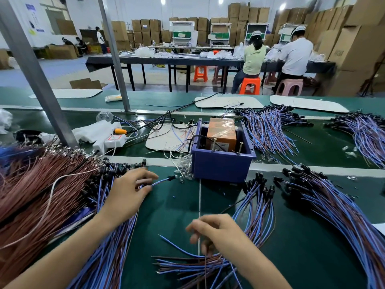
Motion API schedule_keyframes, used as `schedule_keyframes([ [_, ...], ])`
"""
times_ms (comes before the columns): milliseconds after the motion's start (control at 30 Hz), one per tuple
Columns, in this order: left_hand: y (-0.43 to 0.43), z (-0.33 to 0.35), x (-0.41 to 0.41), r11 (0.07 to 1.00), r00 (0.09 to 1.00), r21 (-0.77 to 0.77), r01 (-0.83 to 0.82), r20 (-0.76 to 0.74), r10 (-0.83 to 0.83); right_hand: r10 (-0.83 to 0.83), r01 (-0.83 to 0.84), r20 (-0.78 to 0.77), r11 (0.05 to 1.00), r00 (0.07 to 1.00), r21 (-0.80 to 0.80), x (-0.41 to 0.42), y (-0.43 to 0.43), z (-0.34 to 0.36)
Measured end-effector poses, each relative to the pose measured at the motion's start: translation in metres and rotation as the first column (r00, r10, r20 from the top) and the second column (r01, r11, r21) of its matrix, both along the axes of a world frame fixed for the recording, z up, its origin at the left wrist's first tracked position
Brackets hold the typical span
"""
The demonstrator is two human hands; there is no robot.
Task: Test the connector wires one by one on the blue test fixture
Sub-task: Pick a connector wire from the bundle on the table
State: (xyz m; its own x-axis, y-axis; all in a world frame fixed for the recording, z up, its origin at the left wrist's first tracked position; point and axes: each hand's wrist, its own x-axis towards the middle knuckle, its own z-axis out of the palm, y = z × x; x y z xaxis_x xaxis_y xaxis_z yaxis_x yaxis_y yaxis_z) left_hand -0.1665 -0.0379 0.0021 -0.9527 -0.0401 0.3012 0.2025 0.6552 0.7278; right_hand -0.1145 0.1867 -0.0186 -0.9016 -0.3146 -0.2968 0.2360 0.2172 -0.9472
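The blue test fixture point(220, 165), an open box with an orange block inside and two upright pins at its front rim, stands on the green bench ahead of me. My left hand point(130, 190) pinches one blue connector wire point(161, 180) whose black connector end points toward the fixture. It hovers at the edge of a large pile of blue and brown wires point(62, 195) on my left. My right hand point(216, 232), fingers curled, holds thin wire ends above a loose bundle of wires point(198, 265) near the bench's front.
More bundles of blue wires with black connectors lie right of the fixture point(333, 205) and behind it point(268, 126). Small clear bulbs point(183, 174) are scattered left of the box. A white power strip point(114, 140) and cables sit behind. Other people sit at a far table.
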Motion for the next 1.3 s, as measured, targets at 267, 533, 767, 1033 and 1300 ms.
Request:
schedule_keyframes([
  [267,0.067,0.036,0.050,0.794,0.771,-0.107,0.599,-0.190,-0.607,0.203,0.218,0.411,0.602,0.888,-0.768,-0.019,-0.028,0.035],
  [533,0.078,0.030,0.064,0.628,0.468,-0.655,0.420,-0.437,-0.768,-0.114,0.345,0.343,0.558,0.932,-0.754,-0.030,0.007,0.072],
  [767,0.070,-0.002,0.044,0.434,0.622,-0.805,0.405,-0.106,-0.776,-0.555,0.427,0.131,0.447,0.821,-0.786,-0.041,0.030,0.089],
  [1033,0.092,0.035,0.014,0.946,0.947,0.100,0.309,-0.124,-0.296,-0.622,0.415,-0.431,0.771,0.654,-0.482,-0.039,0.014,0.064],
  [1300,0.112,0.080,0.019,0.712,0.866,0.521,0.470,-0.116,-0.487,-0.318,0.307,-0.559,0.945,0.766,-0.117,-0.020,-0.014,0.003],
])
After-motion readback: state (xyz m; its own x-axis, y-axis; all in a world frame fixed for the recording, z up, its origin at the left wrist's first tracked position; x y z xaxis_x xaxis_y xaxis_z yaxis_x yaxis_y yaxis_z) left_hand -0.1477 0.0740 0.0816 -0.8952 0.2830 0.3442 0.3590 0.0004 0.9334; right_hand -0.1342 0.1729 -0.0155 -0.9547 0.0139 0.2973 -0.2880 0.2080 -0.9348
